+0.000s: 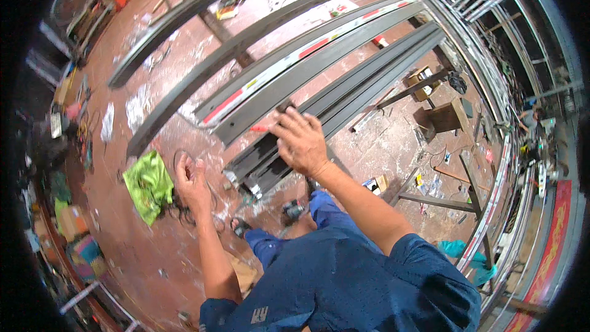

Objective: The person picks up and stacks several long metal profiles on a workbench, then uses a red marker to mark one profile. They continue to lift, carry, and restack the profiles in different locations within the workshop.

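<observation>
My right hand (301,141) is above the near ends of long dark grey metal profiles (344,83). Its fingers close around a slim red pen-like thing (259,128), whose end pokes out to the left. A dark patch (284,106) shows on the profile at the fingertips; whether it is a cutout or a small block I cannot tell. Left of the profile ends hangs my left hand (193,187), fingers loosely curled and apart, with nothing visible in it. Beside it is a bright green cloth (149,185). A white level-like bar with red sections (270,74) lies along one profile.
Curved dark beams (227,46) run across the far left side. On the right are a cardboard box (423,83), a brown wooden block (448,117) and a dark metal stand (439,201). Racks of long metal bars (473,67) line the right edge. Scraps litter the reddish floor (135,233).
</observation>
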Tool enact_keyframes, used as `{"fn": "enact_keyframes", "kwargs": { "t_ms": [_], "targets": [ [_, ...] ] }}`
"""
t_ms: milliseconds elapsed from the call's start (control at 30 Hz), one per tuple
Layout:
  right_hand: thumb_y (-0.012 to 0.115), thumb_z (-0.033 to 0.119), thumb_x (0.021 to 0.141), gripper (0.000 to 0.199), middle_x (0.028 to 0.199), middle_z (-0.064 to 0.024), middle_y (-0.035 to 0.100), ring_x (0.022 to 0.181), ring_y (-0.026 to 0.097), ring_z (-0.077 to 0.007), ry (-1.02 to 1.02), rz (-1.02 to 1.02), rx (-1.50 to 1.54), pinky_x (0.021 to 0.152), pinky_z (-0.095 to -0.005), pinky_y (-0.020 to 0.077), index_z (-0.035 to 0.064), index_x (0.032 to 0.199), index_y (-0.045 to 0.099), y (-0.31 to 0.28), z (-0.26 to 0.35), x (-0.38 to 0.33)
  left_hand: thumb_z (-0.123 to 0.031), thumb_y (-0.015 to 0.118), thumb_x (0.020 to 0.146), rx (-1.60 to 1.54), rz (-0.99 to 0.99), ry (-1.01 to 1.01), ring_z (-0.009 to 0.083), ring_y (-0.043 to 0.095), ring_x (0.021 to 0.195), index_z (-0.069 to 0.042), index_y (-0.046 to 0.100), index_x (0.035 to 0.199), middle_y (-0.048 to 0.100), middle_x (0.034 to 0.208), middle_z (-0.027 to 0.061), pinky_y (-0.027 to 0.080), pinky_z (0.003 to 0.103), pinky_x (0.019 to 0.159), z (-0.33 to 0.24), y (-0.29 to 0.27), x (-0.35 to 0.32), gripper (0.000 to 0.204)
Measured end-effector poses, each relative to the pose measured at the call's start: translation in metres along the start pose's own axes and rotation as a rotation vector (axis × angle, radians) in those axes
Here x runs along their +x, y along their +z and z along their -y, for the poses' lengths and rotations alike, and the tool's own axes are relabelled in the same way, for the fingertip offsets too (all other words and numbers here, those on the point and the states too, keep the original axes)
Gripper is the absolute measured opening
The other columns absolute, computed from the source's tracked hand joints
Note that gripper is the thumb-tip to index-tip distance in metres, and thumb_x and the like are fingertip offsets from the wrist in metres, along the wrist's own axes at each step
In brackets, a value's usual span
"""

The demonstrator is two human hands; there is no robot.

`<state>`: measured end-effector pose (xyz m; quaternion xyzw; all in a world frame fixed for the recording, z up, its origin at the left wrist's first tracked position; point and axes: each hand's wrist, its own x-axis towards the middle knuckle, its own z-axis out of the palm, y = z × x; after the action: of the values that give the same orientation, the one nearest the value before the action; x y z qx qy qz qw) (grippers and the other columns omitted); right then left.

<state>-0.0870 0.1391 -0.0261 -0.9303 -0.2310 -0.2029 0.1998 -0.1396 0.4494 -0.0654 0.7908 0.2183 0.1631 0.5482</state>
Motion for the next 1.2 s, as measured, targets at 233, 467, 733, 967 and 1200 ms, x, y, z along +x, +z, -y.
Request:
{"fn": "enact_keyframes", "kwargs": {
  "t_ms": [233,467,733,967,1200],
  "targets": [
    [0.071,0.030,0.096,0.044,0.155,-0.0147,0.055,0.146,0.048,-0.0388,0.191,-0.193,0.269,0.120,-0.0520,0.0352,0.0138,0.137,0.066,-0.036,-0.020,-0.017,-0.045,0.087,0.083,0.354,0.351,0.572,0.0447,0.058,0.130,0.004,0.061,0.140,0.062,0.139,0.0243,0.045,0.049,0.112,-0.121,0.068,-0.002,0.079],
    [0.073,0.024,0.098,0.048,0.149,-0.0190,0.057,0.137,0.056,-0.0316,0.823,-0.476,0.430,0.115,-0.0434,0.0446,0.0025,0.140,0.063,-0.055,-0.089,-0.129,-0.068,0.084,0.072,0.739,0.649,0.819,0.0456,0.041,0.146,-0.006,0.047,0.155,0.039,0.161,0.0290,0.038,0.062,0.114,-0.145,0.142,-0.049,0.110],
    [0.073,0.029,0.099,0.055,0.129,-0.0213,0.070,0.120,0.068,-0.0303,1.348,-0.376,0.731,0.103,-0.0420,0.0535,-0.0009,0.143,0.059,-0.041,-0.096,-0.275,-0.058,0.088,0.073,1.026,0.594,0.700,0.0463,0.046,0.141,-0.011,0.039,0.162,0.038,0.162,0.0250,0.042,0.062,0.109,-0.170,0.207,-0.072,0.112],
    [0.071,0.030,0.100,0.043,0.117,-0.0148,0.076,0.108,0.071,-0.0239,1.406,-0.474,0.713,0.098,-0.0365,0.0539,0.0027,0.133,0.068,-0.028,-0.096,-0.326,-0.054,0.089,0.074,1.024,0.401,0.923,0.0438,0.035,0.152,-0.019,0.036,0.166,0.034,0.168,0.0187,0.038,0.063,0.114,-0.159,0.230,-0.073,0.112],
    [0.071,0.033,0.100,0.041,0.117,-0.0172,0.077,0.106,0.075,-0.0268,1.527,-0.426,0.665,0.095,-0.0370,0.0562,0.0036,0.128,0.072,0.017,-0.135,-0.345,-0.059,0.088,0.073,1.165,0.359,0.737,0.0492,0.025,0.157,-0.020,0.027,0.170,0.025,0.173,0.0249,0.028,0.065,0.122,-0.152,0.243,-0.059,0.122]
  ]
}}
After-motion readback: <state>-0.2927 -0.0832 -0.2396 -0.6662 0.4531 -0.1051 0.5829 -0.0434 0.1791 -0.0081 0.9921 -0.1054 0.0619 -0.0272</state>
